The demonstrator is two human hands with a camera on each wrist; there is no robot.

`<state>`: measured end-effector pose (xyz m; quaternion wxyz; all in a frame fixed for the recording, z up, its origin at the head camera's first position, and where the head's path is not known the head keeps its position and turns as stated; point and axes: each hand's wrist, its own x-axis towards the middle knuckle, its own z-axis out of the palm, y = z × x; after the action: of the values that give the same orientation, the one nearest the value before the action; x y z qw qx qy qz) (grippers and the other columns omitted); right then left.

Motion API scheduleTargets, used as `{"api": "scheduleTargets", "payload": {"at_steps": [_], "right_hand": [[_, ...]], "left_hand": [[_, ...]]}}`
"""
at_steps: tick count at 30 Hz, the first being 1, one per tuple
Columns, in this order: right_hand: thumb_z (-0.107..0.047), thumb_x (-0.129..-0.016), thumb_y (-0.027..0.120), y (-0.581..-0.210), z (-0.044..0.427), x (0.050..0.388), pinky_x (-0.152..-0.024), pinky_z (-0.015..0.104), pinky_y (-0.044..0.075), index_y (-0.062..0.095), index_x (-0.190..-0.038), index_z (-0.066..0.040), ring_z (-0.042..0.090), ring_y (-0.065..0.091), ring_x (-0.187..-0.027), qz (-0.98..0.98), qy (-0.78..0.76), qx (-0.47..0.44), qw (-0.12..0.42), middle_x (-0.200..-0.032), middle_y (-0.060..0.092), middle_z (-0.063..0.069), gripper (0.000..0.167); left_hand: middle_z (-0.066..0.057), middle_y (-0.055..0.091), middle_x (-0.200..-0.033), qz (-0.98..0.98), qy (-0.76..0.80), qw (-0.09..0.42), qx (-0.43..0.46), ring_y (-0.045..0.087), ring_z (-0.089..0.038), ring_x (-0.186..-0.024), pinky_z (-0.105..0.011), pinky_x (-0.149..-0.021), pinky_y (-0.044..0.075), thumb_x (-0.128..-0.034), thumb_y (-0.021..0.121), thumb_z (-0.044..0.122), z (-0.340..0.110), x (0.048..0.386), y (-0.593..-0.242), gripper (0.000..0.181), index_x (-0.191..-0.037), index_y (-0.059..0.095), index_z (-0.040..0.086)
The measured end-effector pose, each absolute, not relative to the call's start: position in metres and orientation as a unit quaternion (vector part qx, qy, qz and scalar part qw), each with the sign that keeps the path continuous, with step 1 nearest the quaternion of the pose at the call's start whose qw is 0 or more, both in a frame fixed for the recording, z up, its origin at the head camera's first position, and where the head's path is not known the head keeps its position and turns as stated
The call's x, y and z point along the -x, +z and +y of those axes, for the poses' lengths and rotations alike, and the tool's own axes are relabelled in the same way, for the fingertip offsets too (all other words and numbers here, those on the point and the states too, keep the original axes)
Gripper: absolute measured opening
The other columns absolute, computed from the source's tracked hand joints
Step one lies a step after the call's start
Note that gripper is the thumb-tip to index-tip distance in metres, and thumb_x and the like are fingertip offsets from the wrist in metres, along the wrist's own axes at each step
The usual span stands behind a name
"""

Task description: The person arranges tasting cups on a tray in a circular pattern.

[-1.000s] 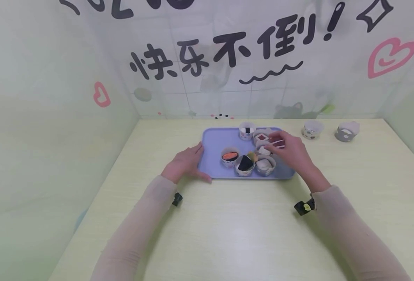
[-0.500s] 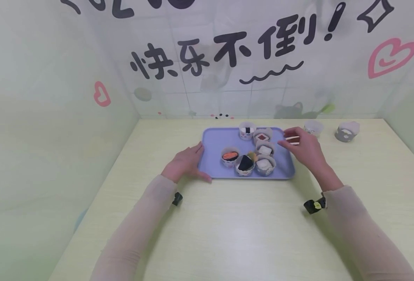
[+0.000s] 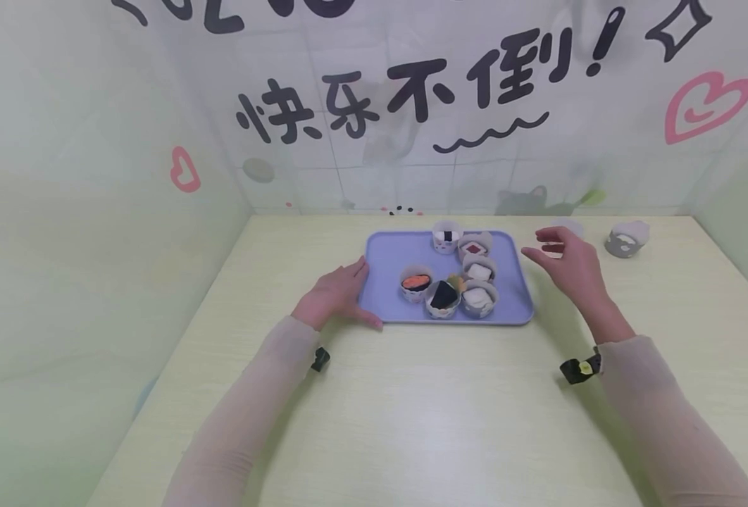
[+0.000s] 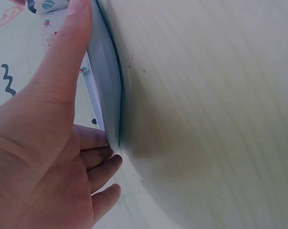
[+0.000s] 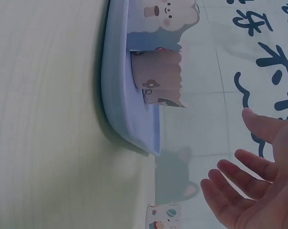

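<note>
A lilac tray (image 3: 389,255) lies on the table with several paper cups on it. My left hand (image 3: 334,294) rests against the tray's left end, fingers along the side and thumb at the front corner; the left wrist view shows the fingertips touching the rim. One cup holds orange-topped sushi (image 3: 415,282), another a black-wrapped rice ball (image 3: 443,295). Grey cups with a white piece (image 3: 477,296), white-topped sushi (image 3: 479,272) and a red-centred roll (image 3: 473,248) stand at the right. My right hand (image 3: 573,271) hovers right of the tray, fingers spread and holding nothing (image 5: 258,191).
Beyond the right hand stands a pale paper cup (image 3: 569,225), partly hidden by it. A grey cup with a pale top (image 3: 627,238) is farther right. At the tray's back edge is a cup with a black-banded white roll (image 3: 446,236). A printed wall sheet (image 3: 374,179) rises behind.
My right hand has moved right, away from the cups and off the tray, its fingers parting. The left hand, the tray and its cups have stayed in place.
</note>
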<state>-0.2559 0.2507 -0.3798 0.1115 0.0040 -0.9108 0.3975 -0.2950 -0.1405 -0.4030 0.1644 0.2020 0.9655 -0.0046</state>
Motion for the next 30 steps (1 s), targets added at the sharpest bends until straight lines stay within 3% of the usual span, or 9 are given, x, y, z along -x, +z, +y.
{"api": "scheduleTargets", "payload": {"at_steps": [10,18,30], "right_hand": [[-0.04,-0.095,0.066,-0.384,0.267,0.263,-0.106,0.058,0.046,0.05,-0.139,0.003,0.047,0.052,-0.13,-0.901,0.415,0.03,0.121,-0.143,0.052,0.027,0.063],[-0.042,-0.095,0.064,-0.389,0.275,0.268,-0.105,0.056,0.047,0.047,-0.142,0.002,0.045,0.05,-0.132,-0.893,0.43,0.055,0.119,-0.146,0.049,0.027,0.067],[-0.043,-0.092,0.068,-0.398,0.287,0.283,-0.112,0.06,0.039,0.038,-0.15,0.001,0.049,0.038,-0.139,-0.871,0.461,0.112,0.128,-0.157,0.029,0.027,0.078]], "left_hand": [[-0.013,0.005,-0.169,0.965,-0.007,0.165,-0.203,0.022,-0.04,-0.152,-0.049,-0.125,0.027,-0.0656,0.072,0.08,-0.14,0.295,-0.402,0.139,-0.16,0.005,0.004],[-0.013,0.005,-0.169,0.965,-0.006,0.166,-0.201,0.023,-0.04,-0.152,-0.049,-0.125,0.029,-0.066,0.072,0.08,-0.14,0.296,-0.404,0.138,-0.16,0.005,0.004],[-0.013,0.004,-0.169,0.965,-0.013,0.165,-0.202,0.022,-0.04,-0.152,-0.049,-0.126,0.027,-0.0657,0.072,0.08,-0.14,0.296,-0.405,0.138,-0.16,0.005,0.004]]}}
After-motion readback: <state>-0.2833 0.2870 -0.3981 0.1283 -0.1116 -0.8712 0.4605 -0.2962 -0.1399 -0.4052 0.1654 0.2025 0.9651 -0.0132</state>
